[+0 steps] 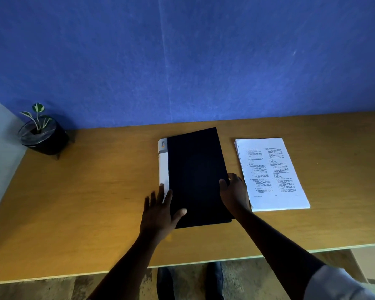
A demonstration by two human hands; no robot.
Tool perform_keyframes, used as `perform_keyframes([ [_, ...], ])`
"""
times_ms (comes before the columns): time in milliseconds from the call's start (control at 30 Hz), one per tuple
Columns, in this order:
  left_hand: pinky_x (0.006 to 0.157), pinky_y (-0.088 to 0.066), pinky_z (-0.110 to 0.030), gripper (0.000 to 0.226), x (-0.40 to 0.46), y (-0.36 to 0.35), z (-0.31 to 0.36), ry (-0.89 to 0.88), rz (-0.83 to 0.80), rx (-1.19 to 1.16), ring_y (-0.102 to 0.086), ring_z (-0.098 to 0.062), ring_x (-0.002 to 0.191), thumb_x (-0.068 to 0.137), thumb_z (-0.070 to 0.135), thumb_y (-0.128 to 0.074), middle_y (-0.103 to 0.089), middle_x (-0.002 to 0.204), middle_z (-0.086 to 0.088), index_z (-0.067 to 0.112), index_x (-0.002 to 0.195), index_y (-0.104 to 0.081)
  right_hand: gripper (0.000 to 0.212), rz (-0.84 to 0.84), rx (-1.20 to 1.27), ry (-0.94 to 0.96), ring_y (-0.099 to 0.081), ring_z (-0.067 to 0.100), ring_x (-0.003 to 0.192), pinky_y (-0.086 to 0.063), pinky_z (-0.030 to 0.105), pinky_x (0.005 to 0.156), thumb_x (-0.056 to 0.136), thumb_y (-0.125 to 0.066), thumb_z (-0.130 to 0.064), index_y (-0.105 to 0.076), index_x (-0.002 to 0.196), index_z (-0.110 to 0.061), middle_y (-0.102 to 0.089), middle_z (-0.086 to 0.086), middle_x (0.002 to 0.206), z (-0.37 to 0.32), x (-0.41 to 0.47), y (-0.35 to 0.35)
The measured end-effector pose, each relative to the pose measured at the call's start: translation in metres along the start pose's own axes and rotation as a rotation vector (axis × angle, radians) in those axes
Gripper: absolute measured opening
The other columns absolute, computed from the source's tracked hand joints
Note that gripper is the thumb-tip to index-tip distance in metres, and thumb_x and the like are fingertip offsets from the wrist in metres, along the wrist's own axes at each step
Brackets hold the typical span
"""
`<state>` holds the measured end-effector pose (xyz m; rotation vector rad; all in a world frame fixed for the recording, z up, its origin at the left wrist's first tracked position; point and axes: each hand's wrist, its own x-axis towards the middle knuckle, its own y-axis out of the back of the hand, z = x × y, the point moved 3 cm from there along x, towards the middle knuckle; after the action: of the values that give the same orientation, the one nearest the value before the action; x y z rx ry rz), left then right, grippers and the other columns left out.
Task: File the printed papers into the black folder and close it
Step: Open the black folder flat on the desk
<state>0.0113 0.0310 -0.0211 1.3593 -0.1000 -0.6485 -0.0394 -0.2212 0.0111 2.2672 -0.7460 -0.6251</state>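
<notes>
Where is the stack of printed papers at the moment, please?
In the head view, the printed papers lie flat on the wooden desk, just right of the closed black folder, beside the right hand.

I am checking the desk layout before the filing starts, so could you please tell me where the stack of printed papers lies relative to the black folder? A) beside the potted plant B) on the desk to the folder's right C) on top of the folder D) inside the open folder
B: the printed papers lie flat on the desk just right of the closed black folder, apart from it.
</notes>
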Motion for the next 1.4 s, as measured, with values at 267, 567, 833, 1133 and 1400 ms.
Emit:
perform_keyframes([
  [267,0.114,-0.033,-0.039,0.07,0.047,0.071,0.039,-0.041,0.133,-0.455,-0.028,-0.025,0.15,0.097,0.062,-0.039,-0.02,0.166,-0.008,0.022,0.154,-0.031,0.029,0.053,0.113,0.145,-0.063,0.018,0.09,-0.049,0.028,0.072,0.096,-0.054,-0.025,-0.059,0.122,-0.013,-0.071,0.005,0.108,-0.04,-0.02,0.011],
  [567,0.119,-0.024,-0.041,0.076,0.073,0.137,0.088,-0.082,0.157,-0.665,-0.016,-0.024,0.153,0.095,0.057,-0.052,-0.016,0.167,-0.006,0.023,0.157,-0.025,0.025,0.017,0.195,0.442,-0.059,-0.005,0.075,-0.041,0.007,0.058,0.1,-0.053,-0.018,-0.055,0.125,-0.02,-0.064,-0.006,0.094,-0.092,-0.051,0.014],
  [833,0.108,-0.042,-0.035,0.065,0.065,0.165,0.066,-0.097,0.247,-0.671,-0.042,-0.024,0.141,0.095,0.04,-0.061,-0.042,0.156,-0.006,0.025,0.153,-0.035,0.028,-0.082,0.317,0.616,-0.06,-0.002,0.075,-0.041,0.009,0.06,0.107,-0.045,-0.018,-0.055,0.131,-0.009,-0.063,-0.008,0.095,-0.125,-0.076,0.004],
  [1133,0.09,-0.042,-0.023,0.062,0.053,0.186,0.028,-0.074,0.297,-0.622,-0.055,-0.021,0.128,0.096,0.036,-0.061,-0.045,0.154,-0.004,0.026,0.152,-0.037,0.055,-0.127,0.307,0.68,-0.063,0.014,0.12,-0.057,0.034,0.09,0.103,-0.034,-0.039,-0.043,0.149,-0.008,-0.063,0.009,0.135,-0.132,-0.084,-0.011],
  [1400,0.083,-0.049,-0.022,0.054,0.036,0.206,-0.025,-0.019,0.368,-0.622,-0.062,-0.008,0.107,0.099,0.025,-0.057,-0.051,0.15,-0.005,0.022,0.151,-0.041,0.077,-0.188,0.019,0.592,-0.056,0.017,0.126,-0.046,0.021,0.089,0.099,-0.023,-0.069,-0.036,0.151,-0.014,-0.055,0.01,0.143,-0.081,-0.062,-0.04],
])
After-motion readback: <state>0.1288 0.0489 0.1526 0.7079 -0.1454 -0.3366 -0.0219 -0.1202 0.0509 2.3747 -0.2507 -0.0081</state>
